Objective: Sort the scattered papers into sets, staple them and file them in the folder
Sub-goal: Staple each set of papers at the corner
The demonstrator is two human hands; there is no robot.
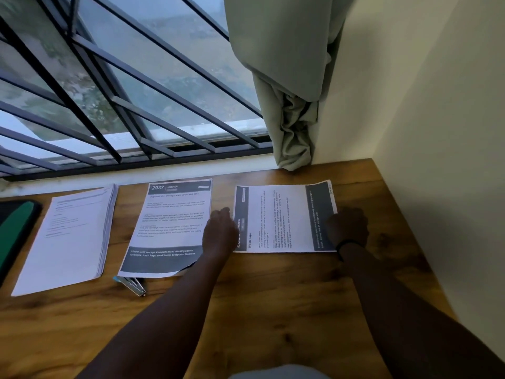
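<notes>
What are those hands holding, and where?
Both hold the sideways sheet: left hand at its left edge, right hand at its right edge.

On the desk (273, 310), the "2937" sheet (169, 225) lies as landmark. Left of it lies a paper stack (68, 239), farther left the folder (16, 231). Right of it lies a sideways sheet (284, 217). The stapler (132, 285) sits before its near left corner, partly under it.
</notes>
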